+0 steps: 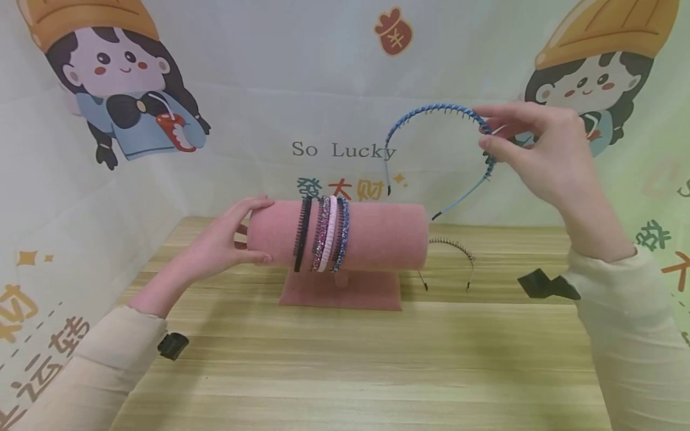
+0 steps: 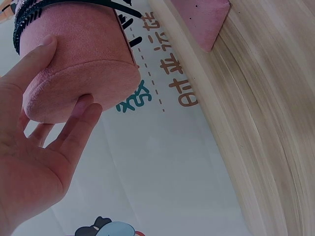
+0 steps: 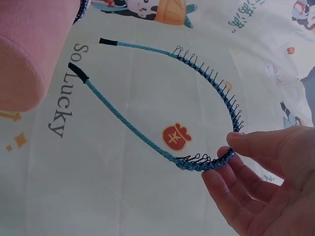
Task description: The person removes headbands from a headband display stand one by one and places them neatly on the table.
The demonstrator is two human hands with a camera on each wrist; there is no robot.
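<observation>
My right hand [image 1: 555, 155] pinches a blue wrapped headband [image 1: 442, 108] with wire loops inside its arch, above and right of a pink padded display stand [image 1: 385, 233]. The band's two dark-tipped ends [image 3: 78, 72] point toward the stand's roll in the right wrist view. At the roll's left end, my left hand [image 1: 215, 245] grips it with the thumb in front and fingers spread over the end face [image 2: 98, 83]. Around the roll sit a black toothed headband [image 1: 303, 233], a glittery pink one, a pale pink one [image 1: 329, 233] and a glittery blue one [image 1: 343, 233].
A thin dark wire headband [image 1: 455, 245] stands on the wooden table [image 1: 345, 371], right of the display stand and partly behind it. The stand's flat pink base [image 1: 302, 293] rests on the table. A printed cloth backdrop [image 1: 242, 72] rises behind and along both sides.
</observation>
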